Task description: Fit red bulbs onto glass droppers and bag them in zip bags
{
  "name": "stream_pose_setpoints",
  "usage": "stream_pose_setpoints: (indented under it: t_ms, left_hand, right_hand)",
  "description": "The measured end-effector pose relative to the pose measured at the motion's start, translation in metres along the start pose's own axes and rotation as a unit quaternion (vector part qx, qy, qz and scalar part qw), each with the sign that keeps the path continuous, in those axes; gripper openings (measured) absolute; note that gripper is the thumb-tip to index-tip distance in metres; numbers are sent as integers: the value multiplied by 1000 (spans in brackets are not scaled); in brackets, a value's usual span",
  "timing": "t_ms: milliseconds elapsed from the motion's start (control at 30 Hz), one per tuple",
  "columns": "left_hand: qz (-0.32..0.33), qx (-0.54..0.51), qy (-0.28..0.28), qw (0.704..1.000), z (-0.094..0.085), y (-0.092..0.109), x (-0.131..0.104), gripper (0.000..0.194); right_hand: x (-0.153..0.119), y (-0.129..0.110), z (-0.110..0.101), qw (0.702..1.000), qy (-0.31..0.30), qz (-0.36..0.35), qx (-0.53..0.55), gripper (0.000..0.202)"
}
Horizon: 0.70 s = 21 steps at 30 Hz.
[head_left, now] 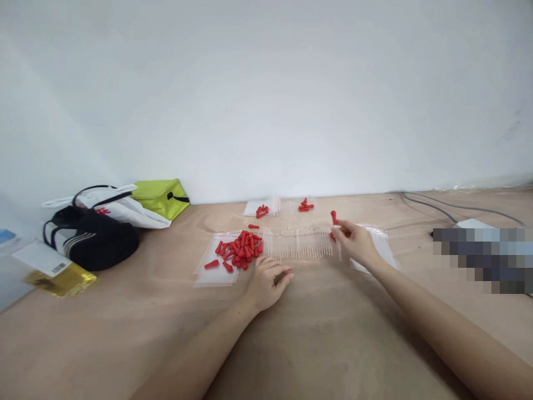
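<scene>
My right hand (353,241) pinches a glass dropper, with its red rubber bulb (333,215) pointing up above the fingers. Another bit of red shows just under those fingertips, partly hidden. Left of it, a row of thin clear glass tubes (308,244) lies side by side on the table. My left hand (268,282) rests at the near left end of this row, fingers loosely bent and apart, holding nothing. Beside it, a heap of red rubber bulbs (241,247) lies on clear plastic bags (208,275). One single red bulb (254,226) lies behind the heap.
Farther back are bagged red-bulbed droppers (262,211) and a small red group (306,206). A plastic bag (381,247) lies by my right wrist. Bags at left include a black one (104,244) and a lime-green one (160,197). Grey cables (453,205) run at right.
</scene>
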<state>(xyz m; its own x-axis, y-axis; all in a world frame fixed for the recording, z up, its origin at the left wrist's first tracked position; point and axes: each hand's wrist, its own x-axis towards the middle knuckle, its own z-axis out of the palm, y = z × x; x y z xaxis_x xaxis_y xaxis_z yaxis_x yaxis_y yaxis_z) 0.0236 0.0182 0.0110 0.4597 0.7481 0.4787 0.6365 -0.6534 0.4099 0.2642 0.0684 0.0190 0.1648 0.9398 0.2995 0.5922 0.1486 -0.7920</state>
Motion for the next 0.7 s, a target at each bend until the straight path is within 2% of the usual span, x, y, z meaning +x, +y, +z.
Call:
stream_pose_setpoints:
  t_ms: [67, 133, 267, 433, 600, 700]
  left_hand:
    - [-14, 7, -7, 1000, 2, -1, 0, 11]
    - [-23, 10, -13, 1000, 3, -2, 0, 11]
    - [-32, 11, -25, 999, 5, -3, 0, 11]
    - [-32, 14, -32, 999, 5, -3, 0, 12]
    - [-31, 17, -39, 999, 4, -2, 0, 11]
    - [-40, 35, -27, 998, 5, -2, -2, 11]
  right_hand:
    - [12, 12, -14, 988, 17, 25, -151, 34]
    - [15, 20, -19, 966, 7, 45, -253, 35]
    - [10, 24, -15, 929, -28, 70, -363, 30]
    - [9, 22, -12, 909, -46, 81, -407, 26]
    - [9, 20, -10, 923, -50, 5, -382, 29]
    - [7, 22, -8, 919, -52, -27, -391, 30]
